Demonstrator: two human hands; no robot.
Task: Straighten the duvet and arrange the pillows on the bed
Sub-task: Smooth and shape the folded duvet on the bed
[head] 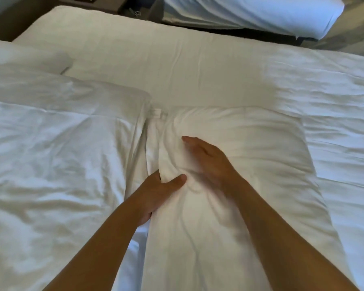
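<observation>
White cotton covered nearly everything, and the landmark was the near pillow [229,164], lying in the middle of the bed [177,66] with its length running toward the person. The left hand [162,192] gripped that pillow's left edge, thumb on top and fingers curled out of sight beneath a bunched fold. The right hand [206,158] lay flat on the pillow's upper face, fingers straight and released, blurred as though sweeping. Just left of the pillow, touching it along a deep crease, sat a second pillow [57,156], heavily wrinkled. To the pillow's right and beyond its far end, the duvet [334,114] spread in rumpled ridges. Well beyond, across a dark gap, lay another bed [250,15].

The risks looked modest but real. Pulling at the pinched edge while the flat palm pressed down could twist the filling into a lump instead of smoothing it. Dragging the pillow leftward might crowd its neighbour and deepen the crease between them. Shifting it across the duvet could also pull fresh wrinkles into cloth not yet straightened.
</observation>
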